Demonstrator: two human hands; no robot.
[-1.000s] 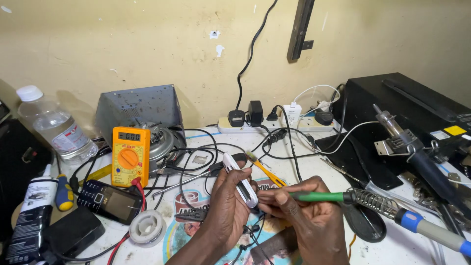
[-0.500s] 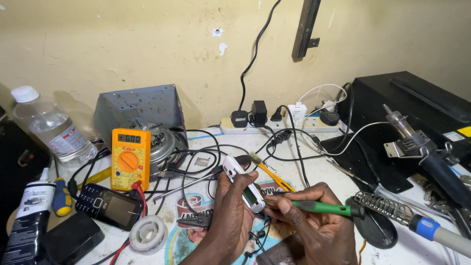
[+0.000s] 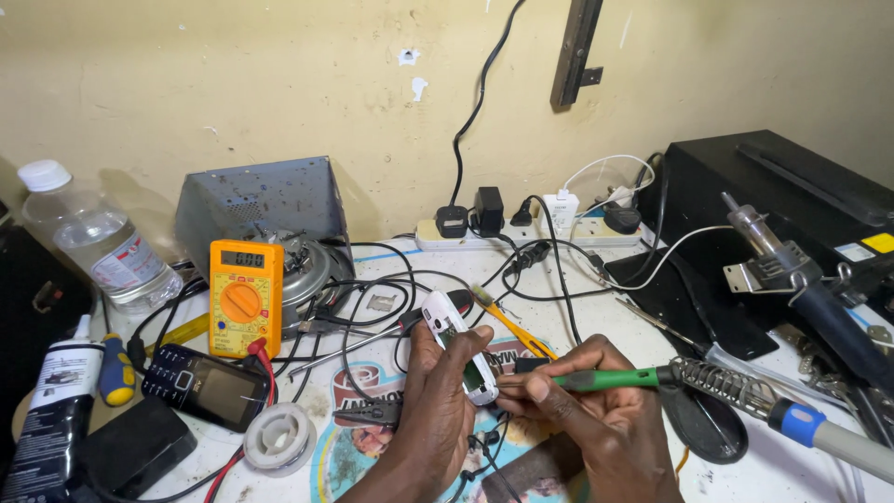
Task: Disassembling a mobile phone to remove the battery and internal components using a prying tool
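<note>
White phone body (image 3: 458, 350) sits in the left hand (image 3: 438, 401), fingers curled shut around its lower half, long axis tilted up and away to the left over the printed mat (image 3: 345, 447). Right hand (image 3: 596, 410) lies just beside it on the right, closed on a green-handled tool (image 3: 610, 378), probably a screwdriver, whose tip points left at the phone's lower end. One yellow multimeter (image 3: 244, 296), one dark phone (image 3: 205, 387), one solder reel (image 3: 279, 434), one plastic bottle (image 3: 98, 244) stand to the left.

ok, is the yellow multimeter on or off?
On: the yellow multimeter stands upright against the grey box and its display shows digits.
</note>
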